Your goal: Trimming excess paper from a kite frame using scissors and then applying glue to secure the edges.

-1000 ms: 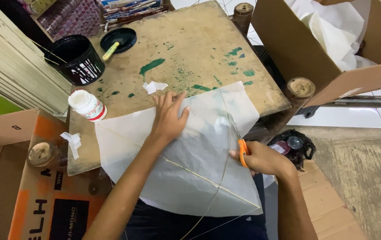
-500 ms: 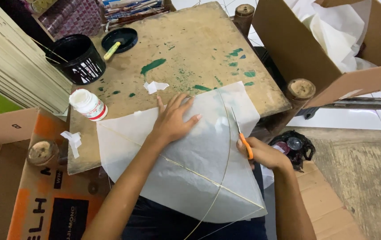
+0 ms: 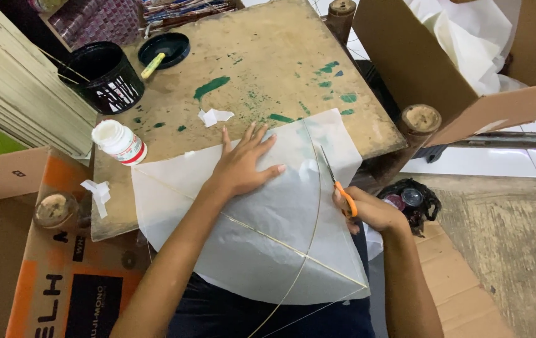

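White paper kite lay pinned on the bench under a flat, spread left hand; right hand gripped orange-handled scissors

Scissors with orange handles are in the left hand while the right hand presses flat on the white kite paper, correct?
Not quite: the head view shows the scissors in the right hand, and the left hand pressing flat on the white kite paper.

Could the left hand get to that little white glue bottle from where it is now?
Probably yes. The left hand lies flat on the white kite paper, and the glue bottle stands further left on the wooden table with only bare tabletop between. But letting go would free the paper while the right hand holds scissors.
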